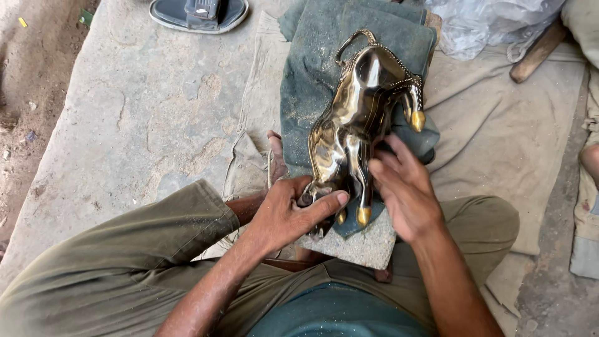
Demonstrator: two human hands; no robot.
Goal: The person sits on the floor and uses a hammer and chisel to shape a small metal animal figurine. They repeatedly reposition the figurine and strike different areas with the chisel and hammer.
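Both grips closed on brass bull figurine (359, 118): left hand (284, 215) wrapping near end, thumb across; right hand (405, 187) pressing flank, perhaps holding something unseen. Lying on folded green cloth (312, 68), long axis running away from body, hooves rightward.

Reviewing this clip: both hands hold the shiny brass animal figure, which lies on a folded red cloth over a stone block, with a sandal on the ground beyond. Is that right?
Not quite. The folded cloth is dusty green, not red, as the head view shows. The rest stands: the left hand and right hand both hold the brass animal figure, which lies on that cloth over the stone block, with a sandal beyond.
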